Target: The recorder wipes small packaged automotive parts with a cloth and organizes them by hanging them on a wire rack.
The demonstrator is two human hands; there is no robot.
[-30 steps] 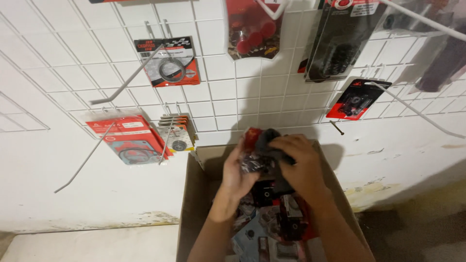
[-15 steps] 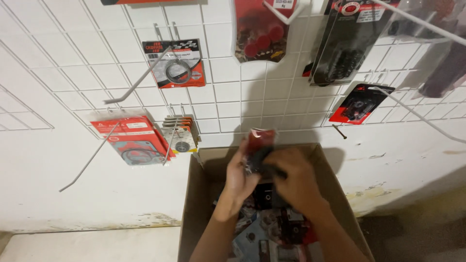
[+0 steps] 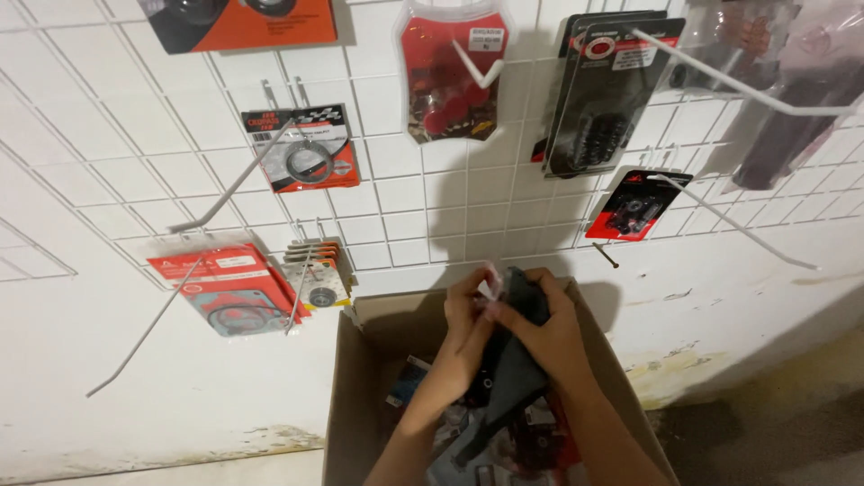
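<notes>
Both hands grip one dark packet [image 3: 517,346] over the open cardboard box [image 3: 346,405], the left hand [image 3: 468,315] pinching its top corner, the right hand [image 3: 544,333] wrapped round its back. A loose pinch could drop it among the packets below, and the bare wire hooks [image 3: 720,211] jutting from the grid wall [image 3: 396,193] could snag a sleeve.

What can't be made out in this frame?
- Head view: the dark packet is blurred and partly covered by the left hand and right hand.
- The cardboard box is cut off by the bottom edge; the arms hide much of its contents.
- The top-left orange package is cut off by the top edge.
</notes>
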